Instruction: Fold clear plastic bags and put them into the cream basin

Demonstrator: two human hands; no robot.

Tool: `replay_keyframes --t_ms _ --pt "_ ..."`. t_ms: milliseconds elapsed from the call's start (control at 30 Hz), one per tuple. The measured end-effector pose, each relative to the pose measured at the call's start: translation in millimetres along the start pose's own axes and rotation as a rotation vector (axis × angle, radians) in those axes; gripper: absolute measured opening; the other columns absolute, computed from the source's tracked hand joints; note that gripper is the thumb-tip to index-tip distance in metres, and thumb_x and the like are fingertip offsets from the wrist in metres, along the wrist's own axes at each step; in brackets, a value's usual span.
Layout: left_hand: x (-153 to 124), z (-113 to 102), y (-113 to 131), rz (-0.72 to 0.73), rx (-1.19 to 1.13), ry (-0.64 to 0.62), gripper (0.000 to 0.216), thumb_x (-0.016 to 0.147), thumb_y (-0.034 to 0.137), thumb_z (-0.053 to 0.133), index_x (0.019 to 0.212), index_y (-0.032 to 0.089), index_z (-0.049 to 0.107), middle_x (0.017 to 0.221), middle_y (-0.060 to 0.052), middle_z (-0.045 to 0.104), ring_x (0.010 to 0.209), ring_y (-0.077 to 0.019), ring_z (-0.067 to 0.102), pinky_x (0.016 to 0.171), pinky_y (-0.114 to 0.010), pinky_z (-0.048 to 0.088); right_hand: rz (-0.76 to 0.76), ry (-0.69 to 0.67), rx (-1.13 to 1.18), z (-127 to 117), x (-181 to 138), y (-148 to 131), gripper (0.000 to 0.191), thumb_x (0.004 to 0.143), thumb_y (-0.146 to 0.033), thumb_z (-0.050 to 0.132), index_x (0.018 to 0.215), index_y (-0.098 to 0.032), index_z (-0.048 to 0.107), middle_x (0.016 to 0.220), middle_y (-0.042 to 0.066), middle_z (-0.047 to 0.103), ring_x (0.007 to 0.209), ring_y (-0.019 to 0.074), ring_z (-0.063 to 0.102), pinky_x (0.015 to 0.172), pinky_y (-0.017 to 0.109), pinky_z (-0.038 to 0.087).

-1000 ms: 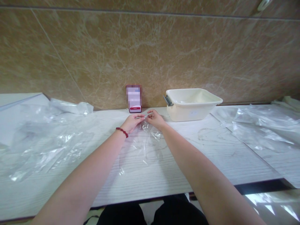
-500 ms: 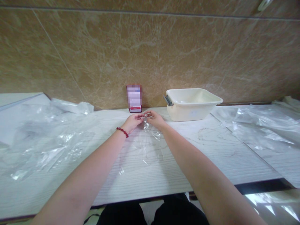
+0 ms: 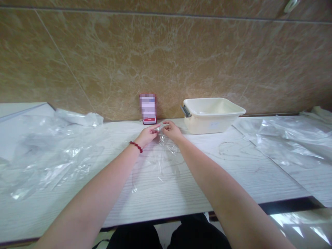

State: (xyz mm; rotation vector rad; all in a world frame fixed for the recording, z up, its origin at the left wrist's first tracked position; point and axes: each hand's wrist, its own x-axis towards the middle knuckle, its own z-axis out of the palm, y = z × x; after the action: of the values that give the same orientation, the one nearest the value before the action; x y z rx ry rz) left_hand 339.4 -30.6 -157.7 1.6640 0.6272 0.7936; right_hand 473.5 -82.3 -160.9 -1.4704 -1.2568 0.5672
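Note:
My left hand [image 3: 147, 135], with a red bead bracelet on its wrist, and my right hand [image 3: 171, 131] meet at the far middle of the white table [image 3: 181, 193]. Both pinch the top edge of a clear plastic bag [image 3: 160, 155]. The bag hangs from the fingers and lies crumpled toward me on the table. A thin pale piece shows between the fingertips; I cannot make out what it is.
A cream plastic tub [image 3: 211, 114] stands against the marble wall right of my hands. A small red and white box [image 3: 148, 109] leans on the wall behind them. Heaps of clear plastic bags lie at the left [image 3: 52, 155] and right [image 3: 287, 141].
Both hands stay at the bag's top edge; the fingertips have shifted slightly and the bag's edge has lifted a little.

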Motion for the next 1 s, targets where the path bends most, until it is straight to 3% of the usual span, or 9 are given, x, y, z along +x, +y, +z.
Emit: replay_keyframes --t_ms 200,367,467,533,700,867,1000 --pt "-0.4 -2.0 -2.0 0.067 0.109 -0.075 0.057 0.061 0.003 0.050 0.117 0.015 0.044 0.101 -0.008 0.057 0.079 -0.0112 0.054 0.072 -0.024 0.041 -0.010 0.014 0.171 -1.5 -0.5 -2.4 0.028 0.068 -0.025 0.050 0.096 -0.023 0.045 0.069 -0.004 0.055 0.058 0.0067 0.049 0.056 0.020 0.039" --pt "0.1 -0.3 -2.6 0.045 0.143 -0.104 0.059 0.064 0.004 0.047 0.121 0.013 0.036 0.097 -0.009 0.058 0.074 -0.0099 0.055 0.067 -0.023 0.042 -0.032 0.055 0.216 -1.2 3.3 0.8 0.027 0.066 -0.023 0.053 0.092 -0.021 0.046 0.069 -0.005 0.056 0.061 0.0066 0.052 0.060 0.020 0.040" --pt "1.5 -1.2 -0.4 0.093 0.224 -0.057 0.056 0.066 0.006 0.046 0.120 0.013 0.035 0.114 -0.011 0.048 0.082 -0.0109 0.054 0.070 -0.024 0.043 -0.017 0.075 0.208 -0.6 5.9 4.4 0.028 0.064 -0.022 0.053 0.092 -0.022 0.046 0.072 -0.004 0.057 0.062 0.0069 0.053 0.060 0.020 0.041" --pt "-0.5 -1.9 5.6 0.124 0.418 -0.005 0.052 0.067 0.010 0.046 0.118 0.011 0.037 0.118 -0.013 0.044 0.087 -0.0132 0.053 0.075 -0.026 0.042 -0.004 0.085 0.174 -0.4 7.0 6.4 0.029 0.064 -0.023 0.053 0.092 -0.022 0.046 0.073 -0.004 0.058 0.063 0.0074 0.053 0.060 0.021 0.042" --pt "-31.0 15.0 40.9 0.148 1.208 0.061 0.043 0.070 0.023 0.047 0.110 0.010 0.045 0.110 -0.015 0.048 0.103 -0.0255 0.043 0.086 -0.040 0.033 -0.033 0.105 -0.005 -0.3 7.3 6.2 0.025 0.066 -0.027 0.051 0.091 -0.022 0.048 0.073 -0.004 0.060 0.064 0.0082 0.055 0.065 0.023 0.043" --pt "-76.3 46.0 69.2 -0.049 1.459 -0.092 0.061 0.073 0.043 0.040 0.119 0.003 0.034 0.115 -0.021 0.045 0.105 -0.0301 0.041 0.088 -0.049 0.024 -0.055 0.094 -0.237 1.2 4.2 0.9 0.019 0.067 -0.023 0.051 0.086 -0.021 0.050 0.067 -0.004 0.060 0.062 0.0088 0.054 0.062 0.022 0.042" --pt "-100.8 46.6 62.2 0.011 1.403 -0.296 0.067 0.075 0.053 0.029 0.124 0.007 0.029 0.128 -0.017 0.033 0.117 -0.0288 0.028 0.092 -0.048 0.020 -0.081 0.070 -0.344 4.1 3.3 -2.1 0.017 0.066 -0.020 0.052 0.083 -0.021 0.051 0.068 -0.003 0.061 0.062 0.0090 0.054 0.059 0.020 0.041"
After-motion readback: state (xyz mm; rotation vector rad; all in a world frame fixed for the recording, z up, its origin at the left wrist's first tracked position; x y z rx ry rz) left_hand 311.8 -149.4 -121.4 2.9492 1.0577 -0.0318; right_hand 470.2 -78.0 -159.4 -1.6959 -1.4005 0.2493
